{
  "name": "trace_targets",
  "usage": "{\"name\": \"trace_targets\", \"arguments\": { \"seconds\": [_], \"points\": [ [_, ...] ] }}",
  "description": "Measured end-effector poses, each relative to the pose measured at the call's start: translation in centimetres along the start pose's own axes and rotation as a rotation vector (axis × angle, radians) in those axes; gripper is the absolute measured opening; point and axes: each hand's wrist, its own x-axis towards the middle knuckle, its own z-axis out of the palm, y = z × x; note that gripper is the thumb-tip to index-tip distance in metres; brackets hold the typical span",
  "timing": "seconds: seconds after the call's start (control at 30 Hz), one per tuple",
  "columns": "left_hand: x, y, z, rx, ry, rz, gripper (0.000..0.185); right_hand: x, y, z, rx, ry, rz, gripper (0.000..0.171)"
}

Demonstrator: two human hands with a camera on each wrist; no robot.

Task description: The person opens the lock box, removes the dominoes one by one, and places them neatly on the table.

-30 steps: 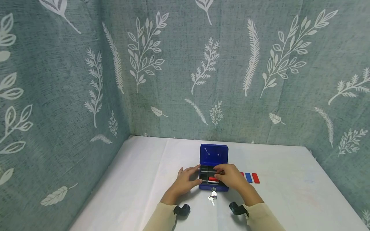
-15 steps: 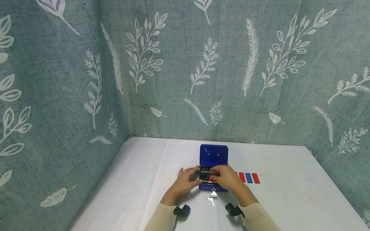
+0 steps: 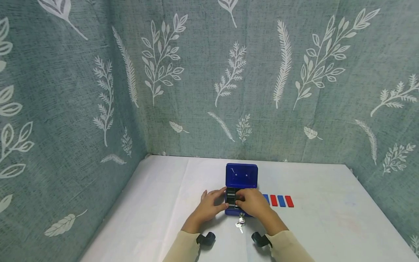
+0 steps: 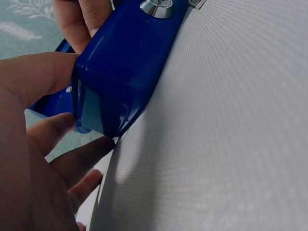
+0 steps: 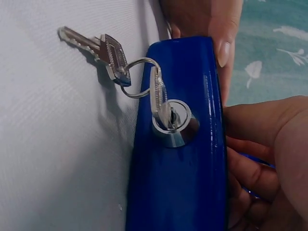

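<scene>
Cash box [image 3: 241, 191], small and blue, sat on the white desk [image 3: 157, 203] near its front middle, its lid [image 3: 241, 175] standing upright at the box's 12 o'clock side. A grey-green cloth backdrop [image 3: 209, 80] printed with white leaves walled the desk on the back and both sides. Inside the box a black compartment tray [image 3: 230, 194] showed between the hands.

The left hand [image 3: 209, 207] was at the box's 9 o'clock side, thumb and fingers [image 4: 57, 130] pressed against its left wall and corner, grasping it. The right hand [image 3: 253, 203] lay over the box's front right part, its fingers curled over the edge into the tray; what they held there I could not tell.

At the box's 3 o'clock, a row of flat red and blue chips [image 3: 278, 201] lay on the desk, just beside the right hand. A key [image 5: 161, 103] stood in the front lock [image 5: 174, 122], and a ring linked it to a second key [image 5: 94, 45] that lay on the desk at the box's 6 o'clock.
</scene>
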Motion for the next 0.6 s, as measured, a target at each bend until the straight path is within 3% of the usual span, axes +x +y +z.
{"name": "trace_targets", "arguments": {
  "seconds": [0.33, 0.6],
  "points": [
    [-0.05, 0.06, -0.2, -0.011, -0.001, 0.006, 0.064, 0.02, -0.18, 0.3, -0.008, 0.001, 0.045, 0.022],
    [0.06, -0.05, 0.13, 0.001, -0.001, 0.004, 0.063, -0.04, 0.1, 0.08, 0.073, 0.001, 0.071, 0.02]
  ]
}}
